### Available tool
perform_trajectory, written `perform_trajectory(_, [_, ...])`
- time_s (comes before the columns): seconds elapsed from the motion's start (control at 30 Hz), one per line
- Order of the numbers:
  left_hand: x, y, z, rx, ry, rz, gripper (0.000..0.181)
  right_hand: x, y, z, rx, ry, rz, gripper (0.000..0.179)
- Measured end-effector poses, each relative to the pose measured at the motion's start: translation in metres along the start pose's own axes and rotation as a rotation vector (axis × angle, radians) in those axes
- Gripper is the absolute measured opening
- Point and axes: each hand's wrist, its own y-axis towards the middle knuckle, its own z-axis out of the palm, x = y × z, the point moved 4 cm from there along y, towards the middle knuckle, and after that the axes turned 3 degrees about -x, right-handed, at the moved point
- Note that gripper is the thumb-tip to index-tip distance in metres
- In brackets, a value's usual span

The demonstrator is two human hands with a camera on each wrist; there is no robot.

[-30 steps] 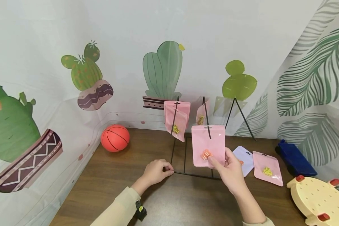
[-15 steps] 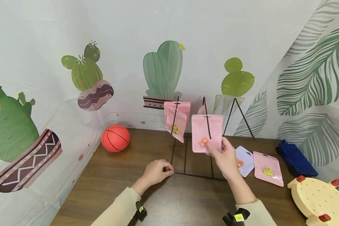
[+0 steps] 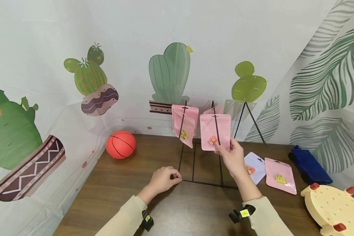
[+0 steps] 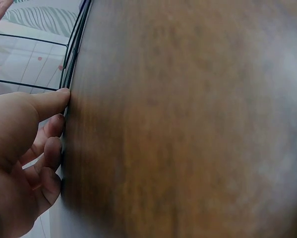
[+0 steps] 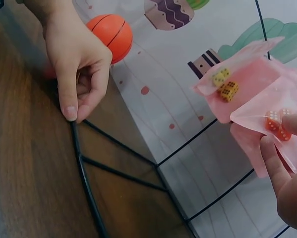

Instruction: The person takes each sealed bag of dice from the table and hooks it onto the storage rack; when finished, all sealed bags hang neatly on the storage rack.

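My right hand (image 3: 235, 158) pinches the lower edge of a pink zip bag (image 3: 207, 129) with orange dice (image 3: 213, 140) inside. A prong of the black wire rack (image 3: 202, 182) passes through the bag's top slot; another pink bag (image 3: 218, 109) hangs behind it. My left hand (image 3: 163, 179) pinches the rack's front left corner between thumb and fingers, also seen in both wrist views. On the left prong hang pink bags (image 3: 187, 121), the front one holding yellow dice (image 3: 184, 134). The right prong (image 3: 255, 123) bears no bag.
Right of the rack lie a pale lavender bag (image 3: 256, 164) with orange dice and a pink bag (image 3: 278, 167) with yellow dice. A small red basketball (image 3: 120, 144) sits left. Further right are a dark blue object (image 3: 311, 165) and a cream round piece (image 3: 336, 206) with red-ended stubs.
My right hand has moved up and back, sliding the pink bag further along the middle prong. The left hand has stayed at the rack's corner.
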Motion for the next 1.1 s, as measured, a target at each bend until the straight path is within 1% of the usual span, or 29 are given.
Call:
perform_trajectory(0.13, [0.0, 0.0, -0.001, -0.002, -0.003, -0.001, 0.005, -0.007, 0.002, -0.003, 0.001, 0.032, 0.0, 0.035])
perform_trajectory(0.33, [0.001, 0.0, 0.0, 0.002, 0.011, 0.0, 0.005, -0.02, 0.002, -0.014, 0.002, 0.074, 0.005, 0.03])
perform_trajectory(0.6, [0.001, -0.001, 0.001, 0.0, 0.002, -0.003, 0.004, -0.033, -0.004, -0.035, -0.034, 0.031, -0.001, 0.027])
perform_trajectory(0.67, [0.001, -0.001, 0.001, 0.0, 0.002, -0.002, 0.006, -0.035, -0.006, -0.042, -0.043, 0.017, 0.0, 0.025])
perform_trajectory(0.8, [0.001, 0.0, 0.0, 0.002, 0.003, -0.002, 0.01, -0.039, -0.011, -0.055, -0.067, -0.039, 0.034, 0.025])
perform_trajectory(0.9, [0.001, 0.0, 0.0, 0.003, 0.007, -0.004, 0.009, -0.041, -0.015, -0.066, -0.089, -0.067, 0.06, 0.027])
perform_trajectory(1.0, [0.001, 0.0, 0.0, 0.003, 0.007, -0.006, 0.008, -0.042, -0.019, -0.078, -0.111, -0.09, 0.063, 0.026])
perform_trajectory(1.1, [0.0, 0.0, 0.0, 0.002, 0.004, -0.007, 0.008, -0.044, -0.023, -0.092, -0.145, -0.138, 0.059, 0.025])
